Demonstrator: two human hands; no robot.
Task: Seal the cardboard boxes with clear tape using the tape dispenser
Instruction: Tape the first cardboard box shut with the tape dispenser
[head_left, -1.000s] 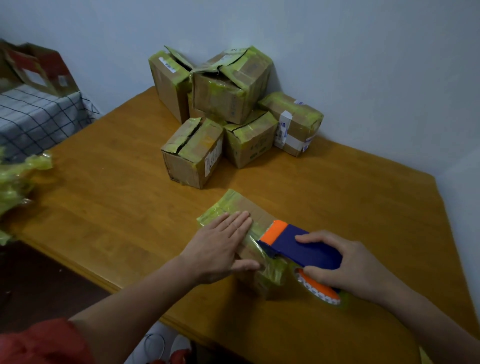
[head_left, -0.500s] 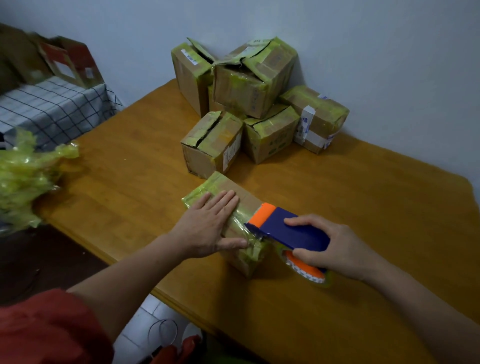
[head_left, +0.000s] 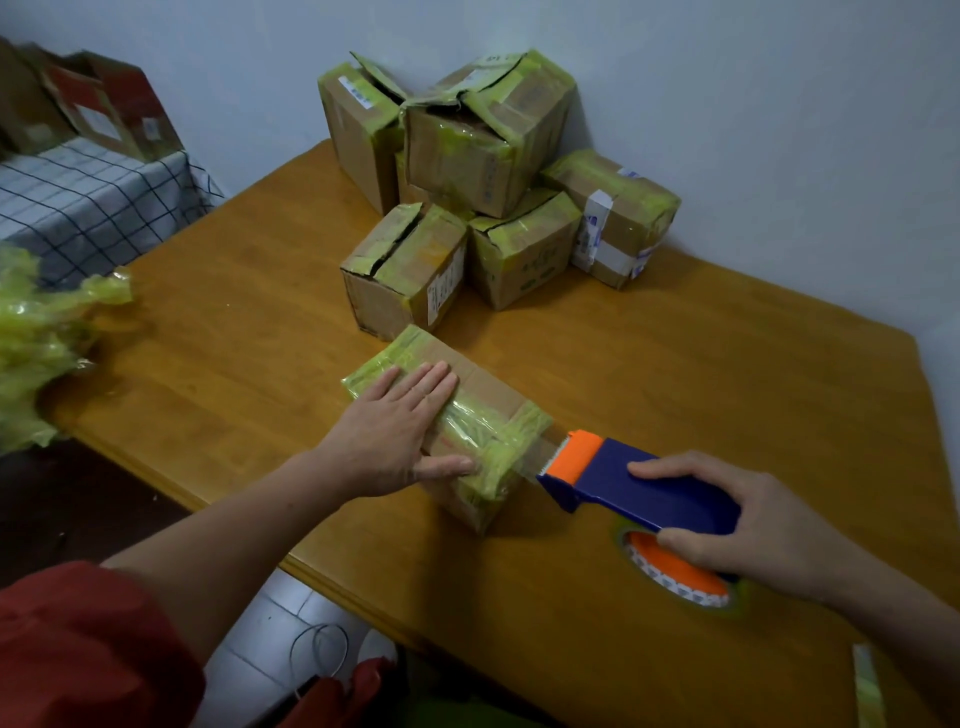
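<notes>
Right hand (head_left: 769, 530) of the person, nearest the viewer, closed around the blue and orange plastic tape dispenser (head_left: 628, 488), whose orange roll core sits beneath the palm. Strip of clear tape (head_left: 540, 457) stretched from the dispenser's orange head to the near end of the small brown cardboard box wrapped in yellowish tape (head_left: 483, 415). Left hand (head_left: 395, 431) open, fingers spread flat on this box, thumb down its side. Box resting on the orange-brown wooden table (head_left: 675, 364). Beyond, a pile of similar taped cardboard boxes (head_left: 483, 171) against the wall.
</notes>
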